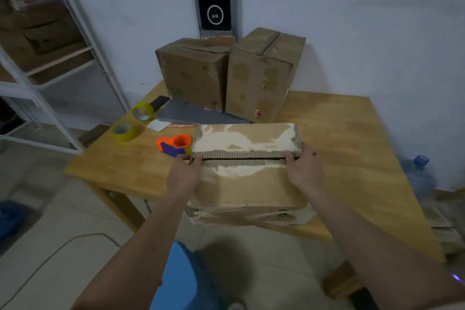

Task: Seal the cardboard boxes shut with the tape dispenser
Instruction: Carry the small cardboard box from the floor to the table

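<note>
A worn cardboard box [247, 184] sits at the near edge of the wooden table [352, 138], its two top flaps meeting along a narrow dark seam. My left hand [185, 171] rests on the near flap at the seam's left end, fingertips at the gap. My right hand [303, 168] lies on the same flap at the right end, fingers reaching the seam. An orange and blue tape dispenser [175, 145] lies on the table just left of the box, untouched.
Two more cardboard boxes [193, 70] [264, 75] stand at the table's back. Two yellow tape rolls [143, 111] [124, 132] lie at the left, near a grey sheet [191, 114]. A white shelf rack [50, 58] stands left; a water jug [419, 173] stands right.
</note>
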